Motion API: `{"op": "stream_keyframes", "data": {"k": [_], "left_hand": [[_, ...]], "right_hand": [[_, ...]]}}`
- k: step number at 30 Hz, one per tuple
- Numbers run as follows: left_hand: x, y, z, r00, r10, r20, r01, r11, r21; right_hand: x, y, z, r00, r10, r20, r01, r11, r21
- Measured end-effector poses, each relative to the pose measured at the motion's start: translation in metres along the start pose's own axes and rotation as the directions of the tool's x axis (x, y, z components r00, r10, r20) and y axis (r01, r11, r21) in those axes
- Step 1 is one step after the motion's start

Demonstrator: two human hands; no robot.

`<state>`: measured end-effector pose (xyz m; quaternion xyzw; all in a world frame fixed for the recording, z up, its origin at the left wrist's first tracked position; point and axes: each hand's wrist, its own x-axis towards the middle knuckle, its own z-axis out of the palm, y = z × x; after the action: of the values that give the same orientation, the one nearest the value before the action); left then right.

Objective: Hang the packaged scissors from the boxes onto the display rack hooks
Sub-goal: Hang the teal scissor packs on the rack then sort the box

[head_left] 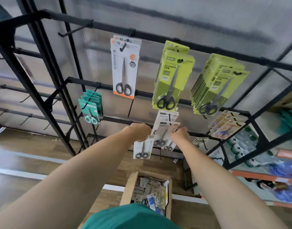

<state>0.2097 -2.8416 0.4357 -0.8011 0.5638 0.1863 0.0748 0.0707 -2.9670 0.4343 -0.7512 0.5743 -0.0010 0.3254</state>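
Head view: left hand (pixel 139 131) pinches a white scissors pack (pixel 142 149) by its top, w/ right hand (pixel 180 133) gripping packs already on the low hook (pixel 169 117), prob. steadying them for threading; box (pixel 147 190) sits below on floor.

I read "SCISSORS" printed vertically down the left edge of the white-and-orange scissors pack (pixel 124 66). On the front green scissors pack (pixel 172 80) I make out "SCISSORS" near the top and "GRIP" lower down. The neighbouring green pack stack (pixel 219 85) also shows "SCISSORS", blurred. Other print is too small for me.
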Motion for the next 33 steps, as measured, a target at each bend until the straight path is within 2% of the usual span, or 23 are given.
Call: {"op": "stream_keyframes", "data": {"k": [2,7,9,13,17,21,33], "left_hand": [[0.002,0.0,0.001,1.0,0.007,0.016,-0.007,1.0,0.009],[0.005,0.009,-0.002,0.997,0.062,0.038,-0.063,0.998,0.031],[0.006,0.015,-0.003,0.996,0.081,0.04,-0.082,0.997,0.011],[0.011,0.018,-0.004,0.99,0.135,-0.042,-0.136,0.99,-0.032],[0.018,0.016,-0.004,0.982,0.066,-0.179,-0.097,0.981,-0.169],[0.019,0.013,-0.008,0.986,-0.02,-0.165,-0.028,0.957,-0.288],[0.011,0.008,-0.006,0.992,0.006,-0.125,-0.035,0.974,-0.226]], "right_hand": [[-0.002,0.007,0.004,0.995,0.029,0.094,-0.032,0.999,0.026],[-0.017,0.022,0.025,0.929,-0.227,0.292,0.182,0.968,0.171],[-0.026,0.021,0.033,0.897,-0.315,0.309,0.275,0.947,0.164],[-0.034,0.022,0.037,0.92,-0.34,0.194,0.33,0.94,0.082],[-0.032,0.03,0.029,0.958,-0.287,0.028,0.274,0.935,0.225],[-0.026,0.031,0.013,0.969,-0.234,-0.079,0.247,0.919,0.308],[-0.009,0.006,0.01,0.99,-0.075,-0.122,0.107,0.953,0.283]]}}
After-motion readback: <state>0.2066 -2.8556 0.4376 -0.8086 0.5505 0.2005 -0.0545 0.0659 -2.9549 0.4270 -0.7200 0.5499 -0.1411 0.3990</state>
